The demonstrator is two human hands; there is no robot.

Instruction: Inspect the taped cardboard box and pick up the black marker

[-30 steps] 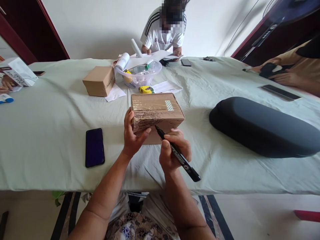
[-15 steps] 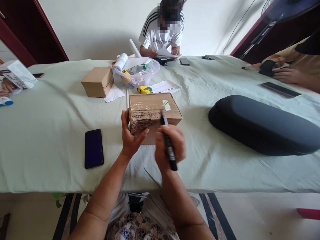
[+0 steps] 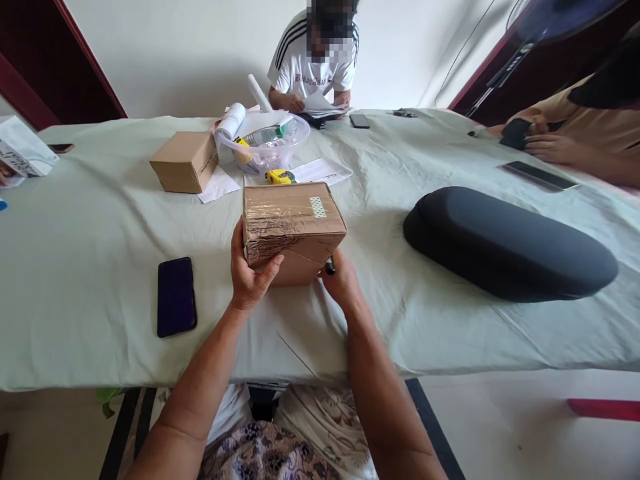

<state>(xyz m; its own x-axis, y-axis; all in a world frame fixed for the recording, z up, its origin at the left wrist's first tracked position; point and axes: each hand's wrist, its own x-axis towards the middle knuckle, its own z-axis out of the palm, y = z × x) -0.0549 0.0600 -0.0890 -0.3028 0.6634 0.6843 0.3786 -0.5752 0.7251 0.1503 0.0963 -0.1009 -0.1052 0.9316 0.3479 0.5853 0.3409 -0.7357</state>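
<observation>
A taped cardboard box (image 3: 295, 210) sits on the cloth in front of me, with a small patterned label on its top. My left hand (image 3: 253, 273) grips its left side, the thumb lying across the front face. At the lower right corner of the box is my right hand (image 3: 343, 277), its fingers partly hidden behind the box. The black end of a marker (image 3: 330, 266) shows in that hand; most of the marker is out of sight.
A phone (image 3: 177, 297) lies on the left, a long dark cushion-like object (image 3: 510, 243) on the right. Farther back are a smaller box (image 3: 183, 160), a tape measure (image 3: 280, 177) and a filled plastic basin (image 3: 270, 157). A person (image 3: 315, 67) opposite holds papers; another person's hands (image 3: 547, 143) are at right.
My right hand has moved from in front of the box to its lower right side, and the marker, pointed at the box before, is now mostly hidden. My left hand stays on the box.
</observation>
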